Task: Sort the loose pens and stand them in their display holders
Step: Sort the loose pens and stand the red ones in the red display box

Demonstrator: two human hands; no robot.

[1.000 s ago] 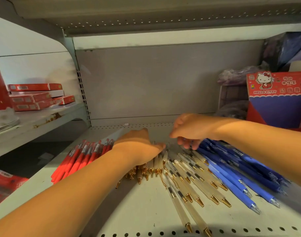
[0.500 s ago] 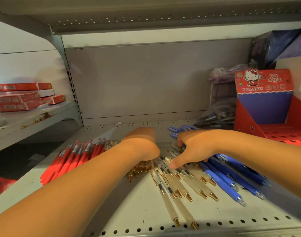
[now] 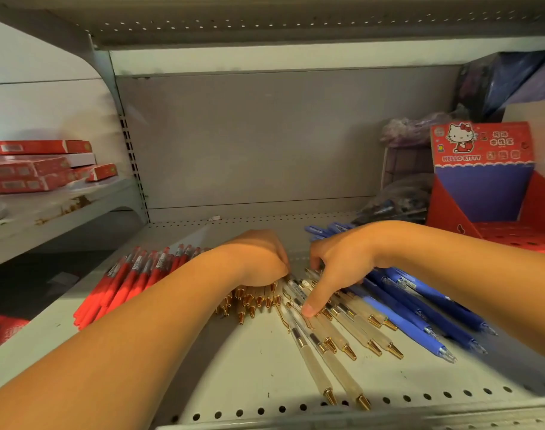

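Observation:
White pens with gold tips [image 3: 336, 339] lie fanned out on the grey shelf [image 3: 259, 370]. My left hand [image 3: 259, 259] is curled over a bundle of them, and their gold tips [image 3: 249, 301] stick out below my palm. My right hand [image 3: 339, 262] arches over the loose white pens beside it, thumb pressed on one and fingers curled down at their far ends. Red pens [image 3: 131, 274] lie in a pile on the left and blue pens [image 3: 420, 305] on the right. A red Hello Kitty display holder [image 3: 482, 181] stands at the back right.
The holder's perforated red base [image 3: 525, 237] sits just behind my right forearm. Clear bags of pens [image 3: 398, 203] lie against the back wall beside it. Red boxes [image 3: 38, 169] are stacked on the neighbouring shelf to the left. An upper shelf hangs low overhead.
My right hand has come down from above the pile onto the white pens, thumb stretched toward me. My left hand stays on its bundle. The view has shifted right, showing more of the holder.

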